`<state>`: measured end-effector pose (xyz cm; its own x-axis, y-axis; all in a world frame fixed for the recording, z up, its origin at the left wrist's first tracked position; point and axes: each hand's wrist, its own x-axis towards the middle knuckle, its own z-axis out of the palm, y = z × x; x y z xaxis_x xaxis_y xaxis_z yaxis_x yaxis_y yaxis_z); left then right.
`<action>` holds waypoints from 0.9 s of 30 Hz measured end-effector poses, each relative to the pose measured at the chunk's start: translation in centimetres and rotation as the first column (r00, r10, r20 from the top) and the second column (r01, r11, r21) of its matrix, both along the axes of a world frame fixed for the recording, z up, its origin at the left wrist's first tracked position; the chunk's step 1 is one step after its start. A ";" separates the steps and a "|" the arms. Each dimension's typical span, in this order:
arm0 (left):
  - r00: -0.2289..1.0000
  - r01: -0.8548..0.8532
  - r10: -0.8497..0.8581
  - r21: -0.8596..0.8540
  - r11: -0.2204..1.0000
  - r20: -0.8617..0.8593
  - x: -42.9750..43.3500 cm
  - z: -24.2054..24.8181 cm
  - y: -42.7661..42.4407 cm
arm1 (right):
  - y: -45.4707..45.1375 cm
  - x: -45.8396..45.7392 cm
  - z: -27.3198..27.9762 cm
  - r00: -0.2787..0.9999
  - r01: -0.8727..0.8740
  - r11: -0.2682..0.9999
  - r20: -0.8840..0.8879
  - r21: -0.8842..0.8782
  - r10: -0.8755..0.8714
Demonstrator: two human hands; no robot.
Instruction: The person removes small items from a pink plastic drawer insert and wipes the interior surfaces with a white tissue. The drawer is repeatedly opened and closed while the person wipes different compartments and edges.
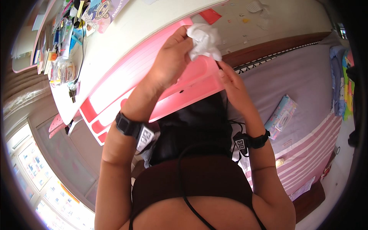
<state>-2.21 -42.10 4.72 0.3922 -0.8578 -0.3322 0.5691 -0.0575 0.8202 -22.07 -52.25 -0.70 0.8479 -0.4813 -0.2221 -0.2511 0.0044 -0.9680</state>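
Note:
My left hand [174,59] pinches a crumpled white tissue or wipe [204,41] and holds it over the far right part of a pink plastic drawer tray [184,100]. The tray has long and small compartments, with a small dark spot on its inner face. At the tray's right end is my right hand [234,86], its thumb and fingers around the edge, close below the tissue. Part of the tray's rim is hidden behind my left forearm. Both wrists wear black straps with small marked devices.
A white desk [115,49] borders the tray, with a clear plastic cup [63,70] and stationery at its far left. On the right, a bed [267,77] bears a wipes packet [281,116]. Scraps and a red piece [210,15] lie beyond the tray. A black cable [184,184] crosses my front.

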 end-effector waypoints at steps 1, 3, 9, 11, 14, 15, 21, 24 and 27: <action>0.999 -0.016 0.014 -0.053 0.998 -0.029 -0.6 0.3 -0.7 | -0.7 0.2 0.4 0.993 0.059 0.997 0.102 0.049 -0.064; 0.995 -0.060 0.042 -0.205 0.977 -0.091 -2.0 0.5 -2.2 | -2.4 0.5 1.4 0.972 0.214 0.953 0.048 0.215 -0.229; 0.987 -0.107 0.094 -0.096 0.990 -0.127 -3.4 1.2 -5.5 | -7.7 3.0 4.5 0.920 0.316 0.894 0.127 0.318 -0.371; 0.997 -0.076 0.077 0.036 0.996 -0.028 -3.6 1.9 -4.6 | -10.9 3.9 4.7 0.917 0.309 0.918 0.178 0.249 -0.357; 0.991 0.013 -0.042 0.222 0.975 0.126 -3.0 3.4 -0.5 | -18.5 6.4 3.8 0.912 0.392 0.908 0.190 -0.145 -0.363; 0.976 0.068 -0.116 0.248 0.966 0.185 -2.6 3.8 1.5 | -19.9 7.6 2.2 0.928 0.227 0.793 -0.122 -0.565 -0.352; 0.901 -0.155 -0.002 0.325 0.933 0.435 0.2 3.6 10.0 | -30.4 7.2 -1.6 0.927 -0.333 0.830 -0.314 -0.447 0.203; 0.862 -0.252 0.059 0.323 0.912 0.503 1.0 3.0 12.3 | -32.9 6.7 -1.5 0.986 -0.149 0.580 -0.166 -0.801 0.024; 0.877 -0.276 0.091 0.340 0.899 0.472 1.1 2.7 13.1 | -32.5 6.3 -0.2 0.979 0.125 0.634 -0.010 -0.763 -0.206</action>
